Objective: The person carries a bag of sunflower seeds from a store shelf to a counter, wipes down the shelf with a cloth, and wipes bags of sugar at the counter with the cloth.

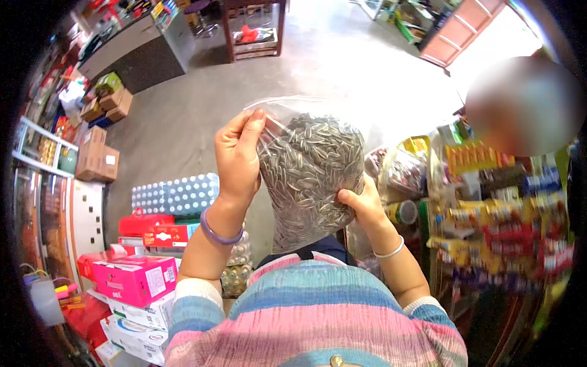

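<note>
A clear plastic bag of striped sunflower seeds [312, 174] hangs upright in front of my body, above the floor. My left hand [241, 150] pinches the bag's upper left edge between thumb and fingers, near the loose plastic at the top. Lower on the right side, my right hand [364, 202] grips the bag with the thumb on its front; the other fingers are mostly hidden behind it. The seeds fill most of the bag, and its top edge looks flat.
Pink box [136, 279] and red boxes [147, 227] are stacked at the lower left. Snack packets [507, 238] fill racks on the right. Cardboard boxes [98, 154] stand along the left side, a counter [137, 55] behind them. Grey floor [177, 116] lies beyond the bag.
</note>
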Action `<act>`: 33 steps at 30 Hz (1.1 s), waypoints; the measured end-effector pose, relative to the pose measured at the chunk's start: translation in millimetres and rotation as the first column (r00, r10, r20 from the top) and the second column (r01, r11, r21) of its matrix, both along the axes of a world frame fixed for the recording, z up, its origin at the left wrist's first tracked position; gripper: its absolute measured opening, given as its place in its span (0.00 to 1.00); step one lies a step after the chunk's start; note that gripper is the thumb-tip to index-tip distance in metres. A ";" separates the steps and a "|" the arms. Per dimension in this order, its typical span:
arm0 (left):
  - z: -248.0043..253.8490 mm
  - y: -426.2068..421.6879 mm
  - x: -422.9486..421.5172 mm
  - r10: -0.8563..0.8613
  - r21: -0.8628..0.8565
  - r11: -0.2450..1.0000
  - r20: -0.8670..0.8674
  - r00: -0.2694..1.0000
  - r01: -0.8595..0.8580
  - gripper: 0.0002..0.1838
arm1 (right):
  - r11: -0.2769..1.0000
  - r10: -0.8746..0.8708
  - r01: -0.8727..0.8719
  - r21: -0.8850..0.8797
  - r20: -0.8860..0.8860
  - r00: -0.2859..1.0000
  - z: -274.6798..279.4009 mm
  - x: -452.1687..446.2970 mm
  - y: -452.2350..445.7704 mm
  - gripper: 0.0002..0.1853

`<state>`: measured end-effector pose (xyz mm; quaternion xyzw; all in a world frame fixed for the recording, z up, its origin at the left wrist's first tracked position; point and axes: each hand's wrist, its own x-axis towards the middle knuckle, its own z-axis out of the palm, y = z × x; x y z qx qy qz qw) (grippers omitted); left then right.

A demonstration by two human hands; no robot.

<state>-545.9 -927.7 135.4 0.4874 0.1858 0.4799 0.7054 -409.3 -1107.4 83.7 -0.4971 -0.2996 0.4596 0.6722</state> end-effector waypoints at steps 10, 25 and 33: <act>8.2 168.8 115.3 0.211 0.008 0.977 -0.053 0.976 -0.211 0.11 | 0.978 0.207 -0.203 0.048 -0.121 0.971 -13.1 138.3 199.1 0.33; -9.5 441.2 167.1 0.564 0.125 0.825 -0.219 0.796 -0.551 0.15 | 0.946 0.318 -0.297 -0.127 0.210 0.925 -12.6 224.1 499.0 0.26; -11.0 620.1 192.1 0.536 0.071 0.844 -0.140 0.832 -0.532 0.15 | 0.932 0.356 -0.333 -0.140 0.189 0.915 -4.3 247.6 672.4 0.26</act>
